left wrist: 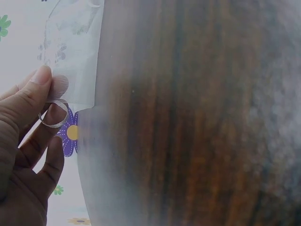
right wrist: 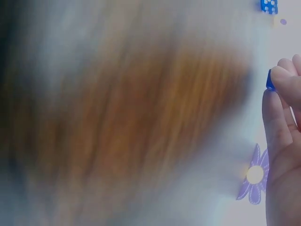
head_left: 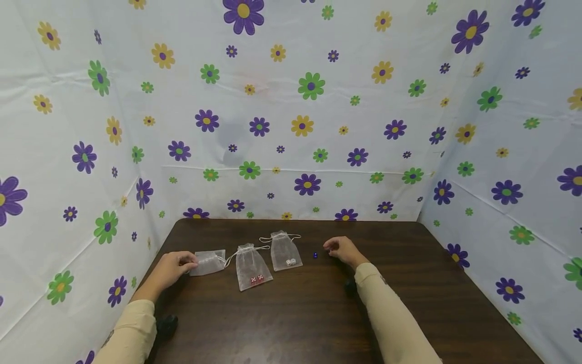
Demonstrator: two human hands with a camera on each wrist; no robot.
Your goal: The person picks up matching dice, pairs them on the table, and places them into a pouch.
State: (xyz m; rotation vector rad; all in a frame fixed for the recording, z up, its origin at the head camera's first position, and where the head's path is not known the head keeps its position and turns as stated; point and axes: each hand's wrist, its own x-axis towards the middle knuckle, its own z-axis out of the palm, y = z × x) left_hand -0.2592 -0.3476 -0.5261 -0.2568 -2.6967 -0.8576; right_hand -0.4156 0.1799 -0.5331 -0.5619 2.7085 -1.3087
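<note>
In the head view, my left hand is at the left end of a flat, sheer white drawstring pouch. The left wrist view shows its thumb and index finger pinching the pouch's edge, one fingertip showing through the mesh. My right hand is right of the pouches. Between its thumb and fingers it pinches a blue die, mostly covered by the fingertips. A second blue die with white pips lies on the table just left of that hand.
A middle pouch contains two red dice. Beside it another pouch contains white dice. All lie on a dark wooden table, with flower-patterned cloth walls at the back and sides.
</note>
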